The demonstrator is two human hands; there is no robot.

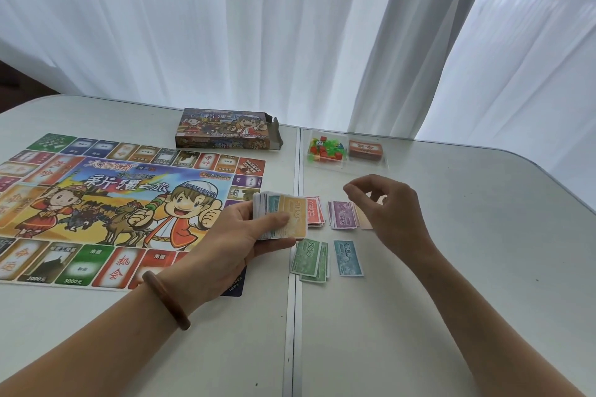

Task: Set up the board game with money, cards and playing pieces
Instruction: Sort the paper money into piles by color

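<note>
Play-money stack (283, 217), gripped in the left hand (245, 242), hovers over the game board's (96, 200) right edge. Right of the board: green 500 notes (309, 257), blue 100 notes (349, 258), then the right hand (387, 206), fingers curled, hold unclear.

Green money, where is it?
In the head view, the green 500 notes lie on the table just right of the board, with the blue notes on their right and the red pile beyond them.
</note>
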